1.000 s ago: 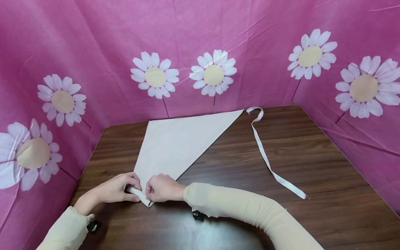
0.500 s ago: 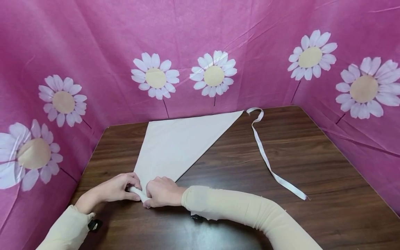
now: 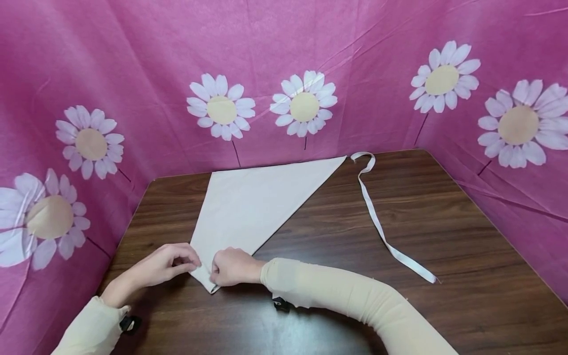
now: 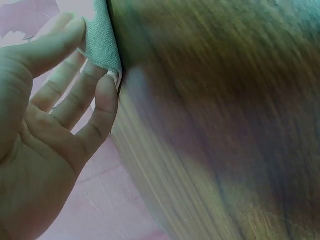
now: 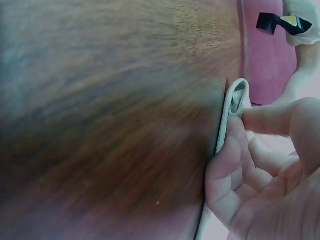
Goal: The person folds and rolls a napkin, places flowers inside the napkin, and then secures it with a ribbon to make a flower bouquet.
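A pale, four-sided cloth (image 3: 253, 207) lies flat on the wooden table, its near end folded over into a band. My left hand (image 3: 166, 264) pinches the left end of that fold between thumb and fingers. In the left wrist view the thumb meets the cloth edge (image 4: 102, 40) while other fingers reach behind it. My right hand (image 3: 235, 266) pinches the fold near its right end. The right wrist view shows the folded cloth's end (image 5: 239, 97) as a small open loop beside thumb and forefinger.
A narrow white ribbon (image 3: 374, 222) lies curving along the right part of the brown table (image 3: 421, 212). A pink curtain (image 3: 346, 88) printed with daisies surrounds the table's back and sides.
The right hand first slid down over the fold's near corner, then back up, uncovering it. The left hand has shifted slightly, and the rolled end now lies flatter as a band.
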Demonstrator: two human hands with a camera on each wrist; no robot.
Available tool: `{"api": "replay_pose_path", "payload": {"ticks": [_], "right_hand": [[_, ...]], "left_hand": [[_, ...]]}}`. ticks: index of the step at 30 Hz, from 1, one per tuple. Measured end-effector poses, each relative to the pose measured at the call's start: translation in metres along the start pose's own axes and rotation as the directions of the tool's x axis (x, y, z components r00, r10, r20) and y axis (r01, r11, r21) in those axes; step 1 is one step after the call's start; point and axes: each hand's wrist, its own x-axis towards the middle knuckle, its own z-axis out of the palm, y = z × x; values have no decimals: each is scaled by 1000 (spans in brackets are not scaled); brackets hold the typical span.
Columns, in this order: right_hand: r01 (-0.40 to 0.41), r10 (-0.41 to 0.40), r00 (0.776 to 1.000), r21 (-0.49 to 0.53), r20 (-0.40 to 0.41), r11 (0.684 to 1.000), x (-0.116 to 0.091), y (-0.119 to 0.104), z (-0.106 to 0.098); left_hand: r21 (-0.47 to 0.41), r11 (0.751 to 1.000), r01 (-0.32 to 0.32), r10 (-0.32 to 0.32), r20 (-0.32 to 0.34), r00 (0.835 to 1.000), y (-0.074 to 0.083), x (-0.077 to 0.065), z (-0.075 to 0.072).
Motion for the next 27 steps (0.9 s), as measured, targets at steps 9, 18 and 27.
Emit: {"api": "replay_pose_path", "payload": {"ticks": [9,18,27], "right_hand": [[3,-4,999,-35,-54,999,2,0,-1],[24,-30,996,-77,-83,997,-5,-8,2],[-18,18,1000,16,10,1000,-3,-3,-3]], "left_hand": [[130,990,52,-56,24,998,1,-1,3],[141,990,2,-4,17,1000,-1,1,4],[37,999,-14,12,63,998,1,8,7]]}}
